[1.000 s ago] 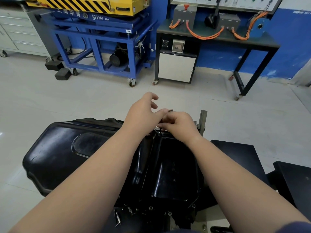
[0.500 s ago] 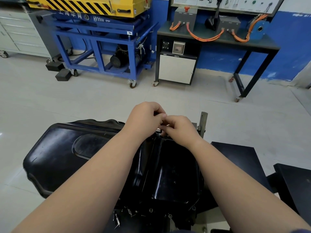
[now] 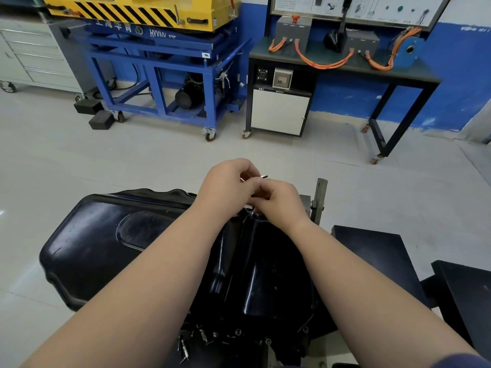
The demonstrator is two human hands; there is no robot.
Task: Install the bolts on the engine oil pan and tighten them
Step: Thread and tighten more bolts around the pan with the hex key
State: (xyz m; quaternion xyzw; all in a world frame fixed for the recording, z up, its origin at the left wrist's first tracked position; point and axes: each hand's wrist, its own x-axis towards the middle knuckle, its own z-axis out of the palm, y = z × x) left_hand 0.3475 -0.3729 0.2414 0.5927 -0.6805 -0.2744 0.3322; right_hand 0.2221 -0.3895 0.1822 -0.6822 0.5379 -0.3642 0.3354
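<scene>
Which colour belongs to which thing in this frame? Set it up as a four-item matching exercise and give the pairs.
Things:
1. oil pan
2. cables on the bench
3. wheeled stand
4. machine on top of the stand

Colours:
A. orange
B. black
C. yellow with black stripes
D. blue

Pairs: 1-B, 2-A, 3-D, 4-C

I see the oil pan (image 3: 127,243), glossy black stamped metal, lying outer side up, with its shallow end to my left and the deep sump to the right. A slim silvery bolt (image 3: 261,177) pokes out above the pan's far edge, pinched in my left hand (image 3: 225,187). Small bolt heads (image 3: 238,332) dot the near flange.
</scene>
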